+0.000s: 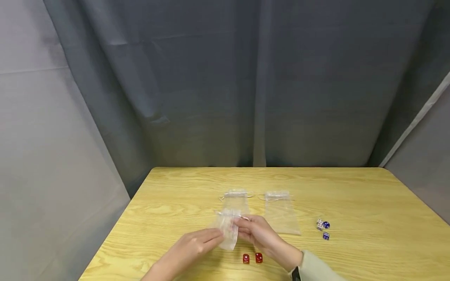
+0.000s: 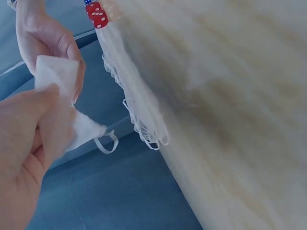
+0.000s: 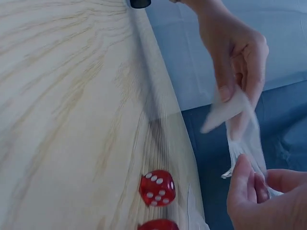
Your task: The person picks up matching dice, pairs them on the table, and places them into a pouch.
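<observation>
A small white sheer drawstring bag [image 1: 228,231] is held above the table between both hands. The left hand [image 1: 194,245] pinches its lower part between thumb and fingers; in the right wrist view the fabric [image 3: 247,132] looks bent there. Near the corded top, the right hand [image 1: 259,234] grips the bag with thumb and fingertips. The bag's inside cannot be made out. On the table just below the hands lie two red dice, one on the left [image 1: 246,258] and one on the right [image 1: 259,257], apart from each other.
Two more sheer drawstring bags lie flat on the wooden table [image 1: 168,203], one behind the hands [image 1: 236,201] and one [image 1: 281,214] to its right. Further right sit white dice [image 1: 319,224] and blue dice [image 1: 326,235]. Grey curtains [image 1: 211,86] hang behind the table.
</observation>
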Motion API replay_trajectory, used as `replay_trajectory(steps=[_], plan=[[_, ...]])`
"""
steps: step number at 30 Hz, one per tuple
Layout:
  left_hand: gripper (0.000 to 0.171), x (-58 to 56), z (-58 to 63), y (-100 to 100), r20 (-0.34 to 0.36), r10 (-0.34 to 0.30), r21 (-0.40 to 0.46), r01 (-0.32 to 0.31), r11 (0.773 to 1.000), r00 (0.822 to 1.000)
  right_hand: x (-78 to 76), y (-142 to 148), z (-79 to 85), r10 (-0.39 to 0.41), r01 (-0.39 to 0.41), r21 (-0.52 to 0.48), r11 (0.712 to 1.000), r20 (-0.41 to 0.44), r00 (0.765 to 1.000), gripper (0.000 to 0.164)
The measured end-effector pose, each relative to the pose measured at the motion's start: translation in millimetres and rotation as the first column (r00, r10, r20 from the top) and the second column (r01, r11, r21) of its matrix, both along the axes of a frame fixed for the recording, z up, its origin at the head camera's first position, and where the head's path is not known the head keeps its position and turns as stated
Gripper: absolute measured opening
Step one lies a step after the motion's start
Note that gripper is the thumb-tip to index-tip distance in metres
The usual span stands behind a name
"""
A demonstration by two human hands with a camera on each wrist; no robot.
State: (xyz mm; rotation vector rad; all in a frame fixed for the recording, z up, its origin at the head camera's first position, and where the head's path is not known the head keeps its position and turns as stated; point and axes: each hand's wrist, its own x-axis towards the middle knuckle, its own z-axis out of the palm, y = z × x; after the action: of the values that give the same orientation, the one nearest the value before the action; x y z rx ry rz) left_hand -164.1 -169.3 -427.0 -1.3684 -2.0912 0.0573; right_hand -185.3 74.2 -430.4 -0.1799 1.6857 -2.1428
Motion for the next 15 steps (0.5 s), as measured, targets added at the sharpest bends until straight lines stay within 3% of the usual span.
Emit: replay_trajectory(steps=[2,6,10,12,15], plan=[[0.039,2.9,-2.0,-1.1,0.027,0.0,-0.002,0.0,1.0,1.0,-0.7,-1.4,0.3,0.0,0.0,0.004,1.0,-0.007,1.0,0.046],[0.036,8.9,-2.9,-2.0,0.09,-0.001,0.013,0.0,1.0,0.996,-1.6,-4.6,0.9,-0.022,0.027,0.082,0.996,-0.061,0.998,0.03],[0.034,12.2,3.3,-2.3,0.162,-0.025,0.139,0.002,0.99,0.987,-2.2,-7.2,1.6,-0.05,0.078,0.193,0.978,-0.146,0.988,0.018],[0.037,10.8,9.2,-2.5,0.185,-0.049,0.255,0.0,0.967,0.982,-2.1,-8.1,1.7,-0.048,0.087,0.21,0.974,-0.184,0.982,0.02],[0.046,6.0,19.1,-2.4,0.224,-0.049,0.449,-0.058,0.892,0.973,-1.1,-9.1,2.4,-0.038,0.093,0.215,0.972,-0.246,0.969,0.023]])
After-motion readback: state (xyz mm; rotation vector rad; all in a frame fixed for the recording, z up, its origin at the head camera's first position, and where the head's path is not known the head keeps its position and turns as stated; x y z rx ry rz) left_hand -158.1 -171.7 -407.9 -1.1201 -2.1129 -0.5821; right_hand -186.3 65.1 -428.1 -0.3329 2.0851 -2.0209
